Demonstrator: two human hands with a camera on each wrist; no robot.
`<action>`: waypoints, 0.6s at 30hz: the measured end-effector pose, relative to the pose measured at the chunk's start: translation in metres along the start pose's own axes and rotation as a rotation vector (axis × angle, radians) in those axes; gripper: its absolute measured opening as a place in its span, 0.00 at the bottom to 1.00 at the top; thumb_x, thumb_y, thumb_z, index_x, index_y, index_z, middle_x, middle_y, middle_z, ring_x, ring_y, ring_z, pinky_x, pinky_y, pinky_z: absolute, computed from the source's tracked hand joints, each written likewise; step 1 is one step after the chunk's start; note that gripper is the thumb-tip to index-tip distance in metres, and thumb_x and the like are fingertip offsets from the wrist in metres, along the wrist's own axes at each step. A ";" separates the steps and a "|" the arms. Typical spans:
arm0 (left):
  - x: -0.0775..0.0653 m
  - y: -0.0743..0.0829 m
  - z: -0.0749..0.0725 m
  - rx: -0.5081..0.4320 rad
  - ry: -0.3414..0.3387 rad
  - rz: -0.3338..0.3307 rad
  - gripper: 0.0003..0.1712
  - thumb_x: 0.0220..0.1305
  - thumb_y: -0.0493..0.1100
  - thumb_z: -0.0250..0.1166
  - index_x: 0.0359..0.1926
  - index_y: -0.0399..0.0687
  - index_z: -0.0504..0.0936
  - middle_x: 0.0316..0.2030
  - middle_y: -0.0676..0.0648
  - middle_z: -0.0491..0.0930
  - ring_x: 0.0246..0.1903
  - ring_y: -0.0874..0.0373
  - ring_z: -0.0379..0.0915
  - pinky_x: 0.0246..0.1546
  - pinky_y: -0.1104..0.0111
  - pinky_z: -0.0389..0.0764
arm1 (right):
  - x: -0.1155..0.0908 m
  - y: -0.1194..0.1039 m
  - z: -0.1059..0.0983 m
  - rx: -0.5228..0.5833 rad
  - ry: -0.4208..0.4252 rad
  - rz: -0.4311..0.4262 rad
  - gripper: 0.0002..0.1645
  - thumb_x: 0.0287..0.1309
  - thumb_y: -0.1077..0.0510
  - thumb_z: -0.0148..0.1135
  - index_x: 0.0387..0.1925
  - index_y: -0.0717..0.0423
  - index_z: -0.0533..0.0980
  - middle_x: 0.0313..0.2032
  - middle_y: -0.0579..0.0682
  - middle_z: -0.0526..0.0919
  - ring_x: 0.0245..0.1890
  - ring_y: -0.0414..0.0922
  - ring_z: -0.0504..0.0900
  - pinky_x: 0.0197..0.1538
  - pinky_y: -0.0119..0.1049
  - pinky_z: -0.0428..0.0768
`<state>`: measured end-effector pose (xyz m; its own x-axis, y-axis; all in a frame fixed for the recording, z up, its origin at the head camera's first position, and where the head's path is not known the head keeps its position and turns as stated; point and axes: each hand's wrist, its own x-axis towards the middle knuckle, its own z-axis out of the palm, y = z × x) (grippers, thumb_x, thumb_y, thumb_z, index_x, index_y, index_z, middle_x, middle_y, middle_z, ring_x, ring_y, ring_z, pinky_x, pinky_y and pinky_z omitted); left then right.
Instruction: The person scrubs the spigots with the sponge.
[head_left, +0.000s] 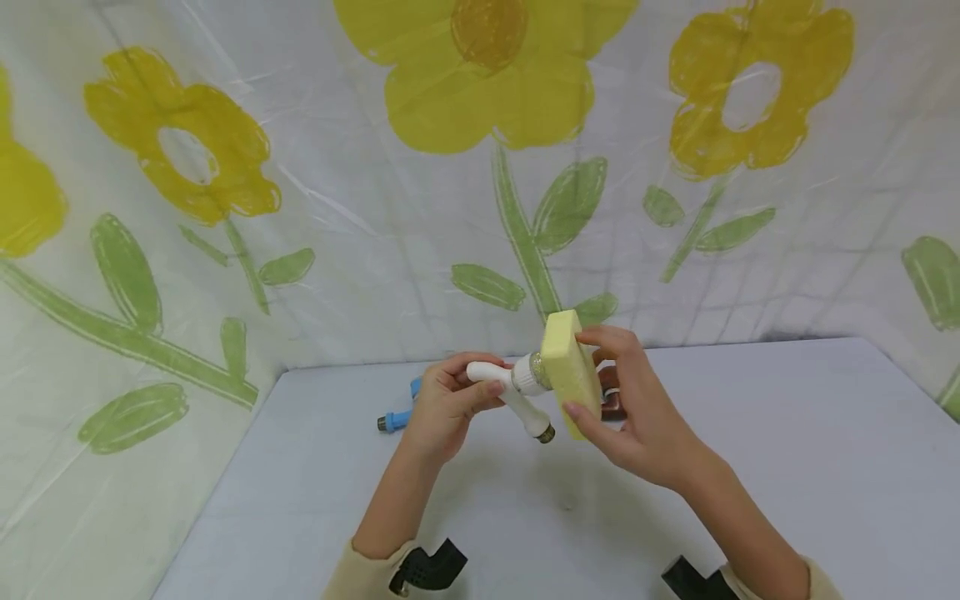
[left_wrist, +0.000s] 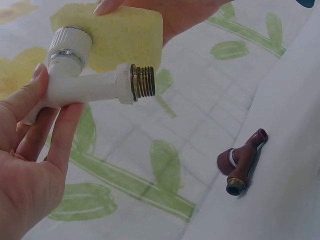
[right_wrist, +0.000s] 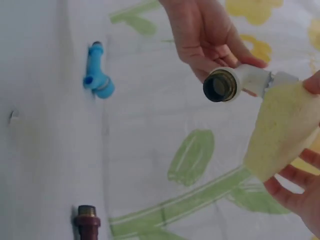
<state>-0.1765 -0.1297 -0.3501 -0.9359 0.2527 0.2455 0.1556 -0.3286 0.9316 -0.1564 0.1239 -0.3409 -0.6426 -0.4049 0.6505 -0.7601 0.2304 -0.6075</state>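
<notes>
My left hand (head_left: 446, 408) pinches a white plastic tap (head_left: 517, 392) by its spout end, thumb on the near side and fingers behind. The tap is held above the table, its brass-threaded inlet pointing down and right in the head view. A yellow sponge (head_left: 570, 371) is held by its edges in my right hand (head_left: 637, 408), thumb low and fingertips on the far side. One broad face of the sponge touches the tap's ribbed round knob (left_wrist: 70, 45). The sponge hides part of the right fingers in the left wrist view.
A blue tap (right_wrist: 97, 72) lies on the white table (head_left: 300, 467) behind my left hand. Behind my right hand, a dark red tap (left_wrist: 245, 162) rests on it. A white sheet with painted flowers (head_left: 322, 275) hangs at the table's back edge.
</notes>
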 end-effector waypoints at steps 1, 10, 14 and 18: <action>0.000 0.000 0.000 0.001 0.004 -0.005 0.22 0.67 0.25 0.66 0.40 0.60 0.91 0.40 0.56 0.90 0.40 0.62 0.85 0.43 0.68 0.90 | 0.000 0.000 0.000 -0.009 0.013 -0.021 0.45 0.56 0.72 0.69 0.72 0.58 0.60 0.61 0.59 0.68 0.34 0.42 0.80 0.25 0.31 0.85; 0.000 -0.002 0.002 0.071 -0.020 -0.041 0.21 0.66 0.26 0.68 0.40 0.61 0.91 0.40 0.56 0.89 0.41 0.61 0.85 0.46 0.66 0.90 | 0.002 0.001 -0.002 -0.191 0.103 -0.138 0.31 0.74 0.43 0.62 0.69 0.55 0.73 0.64 0.58 0.73 0.58 0.53 0.76 0.41 0.37 0.81; 0.000 -0.003 0.001 0.082 -0.051 -0.033 0.21 0.67 0.27 0.68 0.41 0.62 0.91 0.41 0.56 0.89 0.42 0.61 0.84 0.46 0.66 0.89 | 0.003 0.008 -0.002 -0.206 0.112 -0.144 0.30 0.73 0.50 0.62 0.70 0.58 0.72 0.64 0.58 0.74 0.57 0.53 0.77 0.43 0.37 0.79; 0.001 -0.005 -0.001 0.081 -0.059 -0.043 0.21 0.68 0.27 0.67 0.41 0.62 0.91 0.41 0.56 0.89 0.42 0.60 0.84 0.46 0.66 0.89 | 0.002 0.015 -0.003 -0.233 0.104 -0.079 0.35 0.62 0.62 0.66 0.70 0.58 0.71 0.64 0.59 0.74 0.58 0.53 0.77 0.43 0.41 0.80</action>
<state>-0.1783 -0.1288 -0.3553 -0.9225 0.3186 0.2181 0.1432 -0.2422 0.9596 -0.1693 0.1290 -0.3473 -0.5778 -0.3397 0.7422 -0.8021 0.4043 -0.4394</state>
